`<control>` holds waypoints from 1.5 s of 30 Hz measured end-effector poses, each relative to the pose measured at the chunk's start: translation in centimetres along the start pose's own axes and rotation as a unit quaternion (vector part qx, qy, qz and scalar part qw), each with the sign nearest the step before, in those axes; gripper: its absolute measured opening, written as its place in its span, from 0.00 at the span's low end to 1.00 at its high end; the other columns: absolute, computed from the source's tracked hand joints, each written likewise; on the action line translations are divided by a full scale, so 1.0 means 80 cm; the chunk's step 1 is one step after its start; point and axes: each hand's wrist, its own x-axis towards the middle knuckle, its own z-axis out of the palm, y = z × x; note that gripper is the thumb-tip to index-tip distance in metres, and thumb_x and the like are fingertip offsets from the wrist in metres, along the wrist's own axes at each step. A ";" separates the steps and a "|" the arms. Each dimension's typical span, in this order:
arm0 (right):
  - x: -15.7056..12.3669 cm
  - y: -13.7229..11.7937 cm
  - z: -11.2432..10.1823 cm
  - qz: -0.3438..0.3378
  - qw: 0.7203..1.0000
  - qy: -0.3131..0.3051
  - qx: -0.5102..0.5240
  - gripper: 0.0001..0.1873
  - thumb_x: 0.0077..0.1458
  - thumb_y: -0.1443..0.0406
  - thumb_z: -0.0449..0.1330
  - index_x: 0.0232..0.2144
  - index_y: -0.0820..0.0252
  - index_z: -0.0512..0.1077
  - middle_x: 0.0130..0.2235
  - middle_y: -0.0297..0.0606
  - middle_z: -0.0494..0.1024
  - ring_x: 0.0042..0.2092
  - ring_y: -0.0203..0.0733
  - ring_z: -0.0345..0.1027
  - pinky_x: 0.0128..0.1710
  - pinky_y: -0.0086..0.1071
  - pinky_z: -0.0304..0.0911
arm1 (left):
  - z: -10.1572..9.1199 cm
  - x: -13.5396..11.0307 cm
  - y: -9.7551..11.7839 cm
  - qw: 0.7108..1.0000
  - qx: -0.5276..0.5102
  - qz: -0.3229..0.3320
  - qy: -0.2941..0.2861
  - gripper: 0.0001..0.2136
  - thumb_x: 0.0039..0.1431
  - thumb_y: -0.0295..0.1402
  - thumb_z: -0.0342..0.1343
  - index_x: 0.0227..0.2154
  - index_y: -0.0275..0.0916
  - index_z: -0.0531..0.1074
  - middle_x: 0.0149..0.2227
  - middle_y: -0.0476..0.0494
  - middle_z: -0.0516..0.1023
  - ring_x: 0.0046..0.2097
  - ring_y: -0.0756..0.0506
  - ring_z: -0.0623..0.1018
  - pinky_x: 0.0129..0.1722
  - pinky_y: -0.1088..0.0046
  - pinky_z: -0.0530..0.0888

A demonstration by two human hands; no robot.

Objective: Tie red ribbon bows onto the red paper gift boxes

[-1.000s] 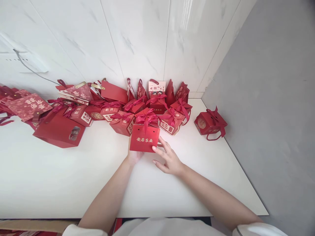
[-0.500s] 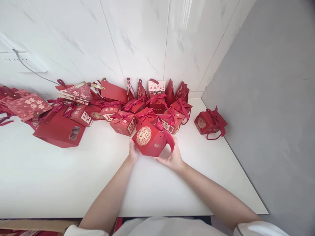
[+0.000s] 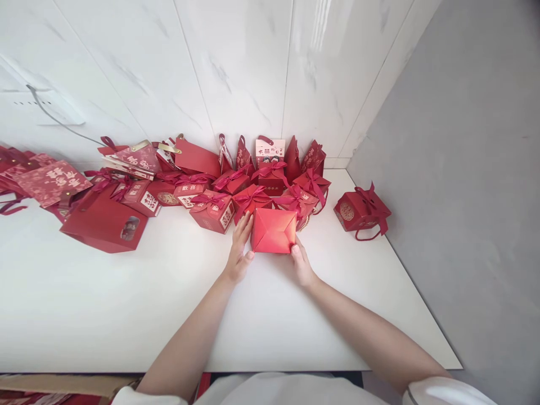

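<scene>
Gripping a red box [image 3: 274, 232] at its lower right corner, the right hand [image 3: 302, 263] has its thumb against the edge and its other fingers largely hidden. The left hand [image 3: 238, 256] lies along the box's left side, fingers extended and thumb set apart near the lower left corner; whether it grips firmly cannot be told. The box is at the centre of the frame, above the white desk [image 3: 261, 337], with a plain, creased face towards the camera. Directly behind it, across the middle of the frame, stand ribboned boxes [image 3: 213, 211] in close rows, partly overlapped by it. A red bag [image 3: 103, 225] with a small window lies tilted at centre left. One lone box [image 3: 363, 209] with ribbon and cord sits at centre right, well apart from the rows, near the grey wall [image 3: 464, 197]. A cable [image 3: 59, 124] hangs at upper left.
</scene>
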 end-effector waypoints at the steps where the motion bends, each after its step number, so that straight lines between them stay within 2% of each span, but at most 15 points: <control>1: 0.000 0.004 -0.001 0.004 1.000 -0.001 0.002 0.35 0.64 0.43 0.40 0.60 0.60 0.60 0.53 0.51 0.74 0.49 0.52 0.74 0.41 0.44 0.74 | 0.000 -0.001 -0.003 1.000 -0.006 -0.002 -0.006 0.33 0.54 0.52 0.59 0.62 0.46 0.65 0.69 0.46 0.54 0.72 0.37 0.46 0.69 0.62 0.38; 3: -0.002 0.010 -0.002 0.009 1.000 -0.009 0.005 0.35 0.64 0.43 0.38 0.59 0.60 0.61 0.44 0.48 0.77 0.40 0.49 0.76 0.33 0.42 0.74 | 0.001 -0.002 -0.007 1.000 -0.021 -0.011 -0.012 0.33 0.55 0.49 0.59 0.63 0.47 0.63 0.70 0.48 0.53 0.72 0.39 0.45 0.69 0.63 0.39; 5: -0.003 0.013 -0.002 0.011 1.000 -0.018 0.003 0.35 0.64 0.42 0.38 0.59 0.59 0.60 0.41 0.46 0.77 0.37 0.49 0.76 0.32 0.42 0.74 | 0.002 -0.003 -0.009 0.999 -0.028 -0.018 -0.020 0.32 0.57 0.48 0.58 0.64 0.48 0.61 0.70 0.50 0.51 0.72 0.40 0.44 0.70 0.63 0.39; 12: -0.002 0.009 -0.001 0.027 0.999 -0.002 0.042 0.36 0.61 0.40 0.43 0.57 0.59 0.61 0.41 0.46 0.77 0.34 0.48 0.74 0.32 0.43 0.73 | 0.004 -0.002 -0.002 0.998 -0.051 -0.026 0.000 0.33 0.53 0.47 0.61 0.61 0.47 0.65 0.69 0.47 0.55 0.71 0.39 0.47 0.70 0.64 0.42; 14: -0.002 0.007 0.000 0.033 0.998 0.003 0.056 0.36 0.60 0.39 0.46 0.56 0.59 0.62 0.40 0.46 0.77 0.34 0.48 0.74 0.32 0.43 0.73 | 0.003 -0.001 -0.004 0.999 -0.041 -0.020 -0.002 0.32 0.55 0.49 0.60 0.62 0.46 0.65 0.69 0.46 0.55 0.71 0.38 0.48 0.70 0.63 0.43; 19: -0.004 0.000 0.000 0.063 0.996 -0.003 0.065 0.35 0.60 0.40 0.46 0.56 0.58 0.62 0.45 0.47 0.76 0.36 0.48 0.73 0.35 0.43 0.72 | -0.008 -0.001 -0.023 0.995 0.064 0.040 -0.059 0.37 0.59 0.57 0.49 0.67 0.46 0.53 0.71 0.44 0.48 0.72 0.35 0.46 0.70 0.53 0.42; 23: -0.004 -0.007 0.000 0.068 0.996 -0.004 0.063 0.35 0.59 0.39 0.47 0.55 0.59 0.62 0.44 0.48 0.75 0.39 0.49 0.73 0.35 0.43 0.72 | -0.014 -0.001 -0.034 0.989 0.103 0.059 -0.086 0.35 0.62 0.56 0.43 0.69 0.48 0.46 0.72 0.45 0.44 0.72 0.35 0.45 0.69 0.50 0.43; 33: -0.003 -0.007 0.000 0.074 0.995 -0.004 0.066 0.36 0.59 0.40 0.48 0.56 0.60 0.62 0.46 0.50 0.75 0.43 0.51 0.72 0.36 0.42 0.72 | -0.009 -0.002 -0.031 0.994 0.060 0.042 -0.078 0.34 0.62 0.54 0.44 0.69 0.50 0.48 0.72 0.46 0.47 0.72 0.35 0.46 0.69 0.50 0.44; 41: -0.004 -0.004 0.001 0.069 0.995 -0.006 0.066 0.36 0.59 0.40 0.48 0.57 0.59 0.61 0.48 0.48 0.74 0.39 0.47 0.72 0.36 0.43 0.73 | -0.009 -0.003 -0.028 0.994 0.053 0.037 -0.085 0.34 0.63 0.52 0.44 0.69 0.49 0.46 0.72 0.46 0.46 0.71 0.35 0.47 0.69 0.50 0.46; 45: -0.004 -0.004 0.000 0.065 0.996 -0.004 0.068 0.36 0.60 0.41 0.48 0.58 0.59 0.60 0.49 0.49 0.73 0.42 0.49 0.72 0.36 0.43 0.73 | -0.007 -0.002 -0.026 0.995 0.043 0.037 -0.080 0.34 0.63 0.52 0.45 0.69 0.48 0.48 0.72 0.46 0.46 0.72 0.35 0.46 0.70 0.50 0.45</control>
